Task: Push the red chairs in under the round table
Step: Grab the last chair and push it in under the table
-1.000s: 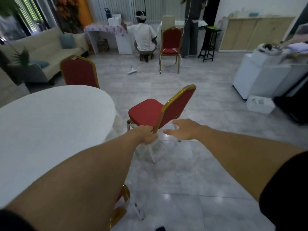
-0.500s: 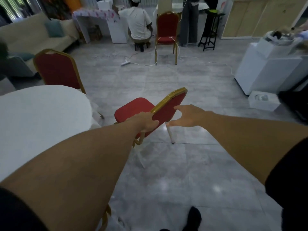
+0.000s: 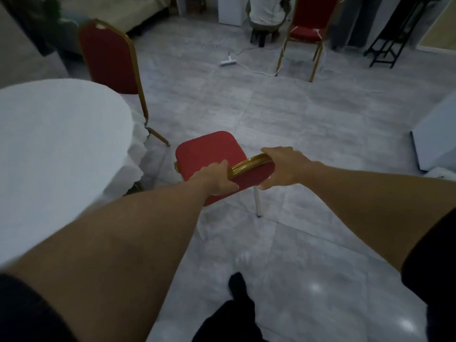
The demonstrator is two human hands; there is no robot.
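A red chair [image 3: 207,154] with a gold frame stands on the floor right of the round table [image 3: 49,144], which wears a white cloth. Its seat faces away from me, toward the table's right edge. My left hand [image 3: 217,178] grips the left end of the chair's back top rail. At the rail's right end, my right hand [image 3: 283,166] is closed around it. A second red chair [image 3: 108,60] stands at the table's far side, its back toward me.
A third red chair [image 3: 306,25] stands farther back beside a seated person [image 3: 266,8]. A white power strip [image 3: 228,61] and cable lie on the grey tile floor. A white cabinet [image 3: 436,134] is at the right. A black stand [image 3: 387,45] is far right. My foot [image 3: 238,286] is below.
I have stepped closer and now look down on the chair. Both hands went from reaching toward the chair back to closing on its top rail.
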